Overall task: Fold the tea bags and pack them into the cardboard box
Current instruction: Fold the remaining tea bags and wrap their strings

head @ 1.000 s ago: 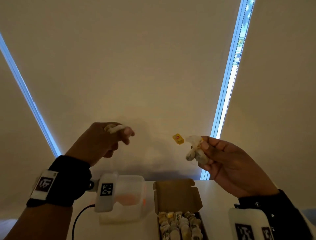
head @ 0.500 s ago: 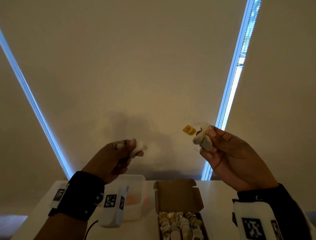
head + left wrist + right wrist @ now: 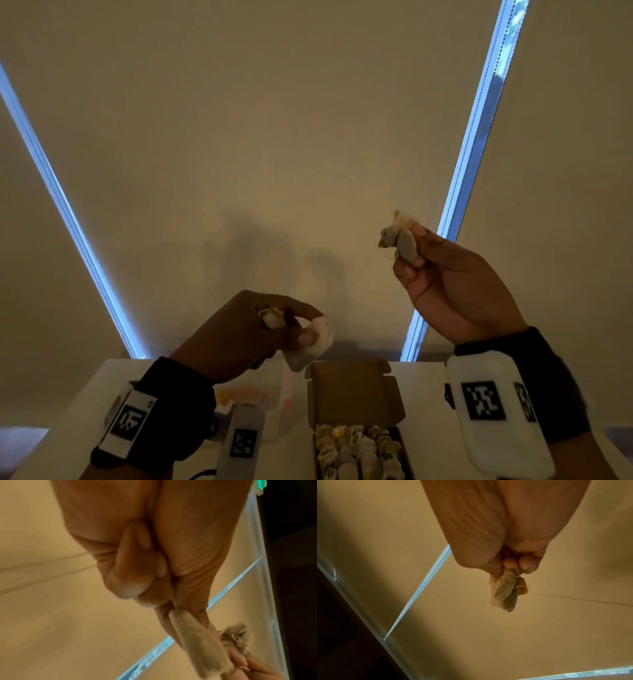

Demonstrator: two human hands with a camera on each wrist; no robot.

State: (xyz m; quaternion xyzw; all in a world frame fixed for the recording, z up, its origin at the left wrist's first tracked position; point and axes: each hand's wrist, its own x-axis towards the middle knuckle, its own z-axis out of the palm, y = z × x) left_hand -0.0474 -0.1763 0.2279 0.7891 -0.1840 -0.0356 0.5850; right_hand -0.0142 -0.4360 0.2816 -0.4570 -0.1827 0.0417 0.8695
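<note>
Two tea bags were in play, one per hand, both held up in the air above the table (image 3: pixel 85 394). The left hand (image 3: pixel 239 335) had fingers & thumb curled round a pale tea bag (image 3: pixel 308 346) just above & left of the cardboard box (image 3: pixel 352 394); a 2nd bit of paper showed higher in the same fist, can't tell if it was part of the same bag. The right hand (image 3: pixel 455 284) was raised well above the box, fingertips pinched on a scrunched tea bag (image 3: pixel 402 240) w/ its yellow tag (image 3: pixel 523 586) tucked against it & a thin string trailing off to the side.

The box sat open, flap up, w/ rows of folded bags (image 3: pixel 356 448) already inside, so prob. well along. A clear plastic tub (image 3: pixel 274 404) stood just left of it.

Risks, as I judged them:
- The trailing string could snag on the flap or on packed bags & drag one out.
- The right-hand fold looked loose, held only by the pinch; easing off mid-air could let it spring open.
- Thin paper squeezed hard might tear & spill tea.
- The box looked nearly full, so pushing another in could knock the rows crooked.
</note>
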